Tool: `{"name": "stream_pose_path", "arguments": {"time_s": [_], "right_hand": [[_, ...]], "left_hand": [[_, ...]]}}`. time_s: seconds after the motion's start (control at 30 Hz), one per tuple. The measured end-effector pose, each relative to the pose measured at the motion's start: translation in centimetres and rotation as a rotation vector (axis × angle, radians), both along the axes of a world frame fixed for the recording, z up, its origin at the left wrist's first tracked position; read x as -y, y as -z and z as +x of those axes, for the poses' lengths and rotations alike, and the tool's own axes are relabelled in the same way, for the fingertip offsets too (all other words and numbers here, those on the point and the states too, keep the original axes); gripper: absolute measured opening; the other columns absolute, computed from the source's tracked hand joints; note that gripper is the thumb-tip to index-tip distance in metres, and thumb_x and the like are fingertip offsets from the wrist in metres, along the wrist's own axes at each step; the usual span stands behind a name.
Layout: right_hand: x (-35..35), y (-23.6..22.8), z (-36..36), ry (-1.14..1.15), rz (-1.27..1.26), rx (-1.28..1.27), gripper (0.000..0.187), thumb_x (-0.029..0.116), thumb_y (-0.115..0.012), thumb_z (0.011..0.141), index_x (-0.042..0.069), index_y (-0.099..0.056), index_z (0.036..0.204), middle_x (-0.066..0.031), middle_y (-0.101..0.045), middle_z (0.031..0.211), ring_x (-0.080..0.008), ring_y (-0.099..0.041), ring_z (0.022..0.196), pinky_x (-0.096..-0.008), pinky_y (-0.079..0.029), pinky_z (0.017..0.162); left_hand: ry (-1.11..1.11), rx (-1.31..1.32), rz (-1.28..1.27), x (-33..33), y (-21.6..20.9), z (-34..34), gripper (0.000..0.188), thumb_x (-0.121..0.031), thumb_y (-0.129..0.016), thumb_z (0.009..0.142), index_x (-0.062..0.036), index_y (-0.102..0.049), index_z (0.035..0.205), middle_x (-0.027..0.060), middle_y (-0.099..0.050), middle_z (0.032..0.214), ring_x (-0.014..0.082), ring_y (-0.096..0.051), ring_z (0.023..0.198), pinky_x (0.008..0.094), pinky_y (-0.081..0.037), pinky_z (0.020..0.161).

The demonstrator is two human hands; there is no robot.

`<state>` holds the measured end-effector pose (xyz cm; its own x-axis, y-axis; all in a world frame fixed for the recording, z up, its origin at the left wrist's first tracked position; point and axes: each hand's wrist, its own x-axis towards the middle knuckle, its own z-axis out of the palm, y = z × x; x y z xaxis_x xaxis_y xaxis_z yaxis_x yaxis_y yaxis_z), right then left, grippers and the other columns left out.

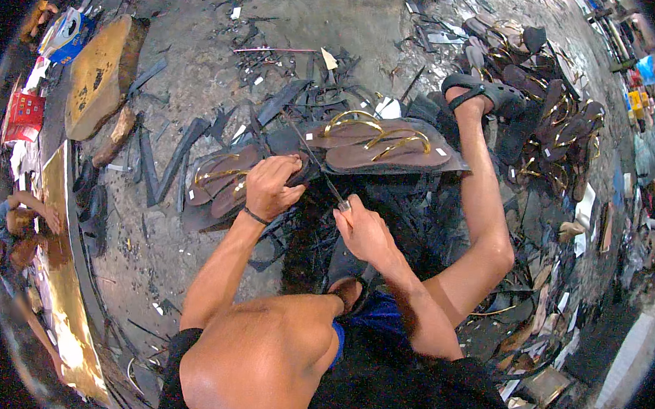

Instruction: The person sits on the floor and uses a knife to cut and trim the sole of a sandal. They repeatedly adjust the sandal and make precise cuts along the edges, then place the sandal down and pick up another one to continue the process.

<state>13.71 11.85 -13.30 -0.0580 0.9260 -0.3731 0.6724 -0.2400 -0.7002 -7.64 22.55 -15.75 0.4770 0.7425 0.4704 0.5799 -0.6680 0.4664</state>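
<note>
My right hand (367, 236) is closed round the handle of a long thin knife (321, 165), whose blade points away and to the left. Beside the blade, my left hand (274, 187) grips the edge of a dark sole sheet (290, 137). A pair of brown sandals with gold straps (391, 157) lies on the sheet right of the knife. More brown sandals (217, 183) with gold straps lie on its left part, partly hidden by my left hand. The blade crosses the sheet between the two groups; how deep it sits, I cannot tell.
A pile of sandals (557, 122) lies at the right, near my shod foot (494, 96). Dark offcuts (169, 164) litter the concrete floor. A thick wooden slab (101, 78) stands at the left. Another person (26, 221) sits by a gold sheet (61, 262) at the far left.
</note>
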Motion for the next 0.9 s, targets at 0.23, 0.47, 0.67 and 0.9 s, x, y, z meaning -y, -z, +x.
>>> {"name": "stream_pose_path", "arguments": {"time_s": [0.23, 0.47, 0.67, 0.9], "right_hand": [[-3.8, 5.9, -4.1, -0.186, 0.149, 0.026, 0.034, 0.026, -0.051, 0.098, -0.003, -0.054, 0.115, -0.0239, -0.067, 0.104, -0.0438, -0.064, 0.090, -0.0504, -0.052, 0.078], [-12.6, 7.5, -12.6, 0.079, 0.139, -0.210, 0.034, 0.034, -0.052, 0.098, 0.000, -0.050, 0.100, -0.0250, -0.068, 0.082, -0.0459, -0.066, 0.076, -0.0516, -0.052, 0.069], [-6.7, -1.3, -7.5, 0.233, 0.286, -0.326, 0.039, 0.037, -0.061, 0.094, 0.002, -0.048, 0.105, -0.0285, -0.065, 0.084, -0.0499, -0.063, 0.081, -0.0555, -0.050, 0.067], [3.6, 3.0, 2.2, 0.779, 0.270, -0.261, 0.026, 0.022, -0.065, 0.094, 0.005, -0.050, 0.106, -0.0071, -0.059, 0.077, -0.0158, -0.058, 0.052, -0.0309, -0.045, 0.040]], "left_hand": [[-0.003, 0.102, -0.011, 1.6, -2.0, -1.3, 0.033, -0.014, -0.082, 0.067, -0.0033, -0.066, 0.094, 0.0146, -0.072, 0.103, 0.0321, -0.071, 0.091, 0.0401, -0.056, 0.078], [-0.392, 0.128, -0.092, 8.4, -10.1, -6.3, 0.032, -0.015, -0.080, 0.072, -0.0023, -0.065, 0.097, 0.0132, -0.070, 0.098, 0.0295, -0.068, 0.090, 0.0384, -0.055, 0.081], [-0.739, -0.222, -0.207, 11.1, -16.3, -16.4, 0.049, -0.021, -0.079, 0.074, -0.0016, -0.057, 0.113, 0.0160, -0.063, 0.113, 0.0327, -0.060, 0.105, 0.0405, -0.048, 0.092], [0.036, -0.100, -0.274, 1.1, -10.8, -0.1, 0.069, -0.028, -0.078, 0.077, -0.0007, -0.047, 0.133, 0.0192, -0.055, 0.131, 0.0364, -0.051, 0.123, 0.0430, -0.041, 0.104]]}}
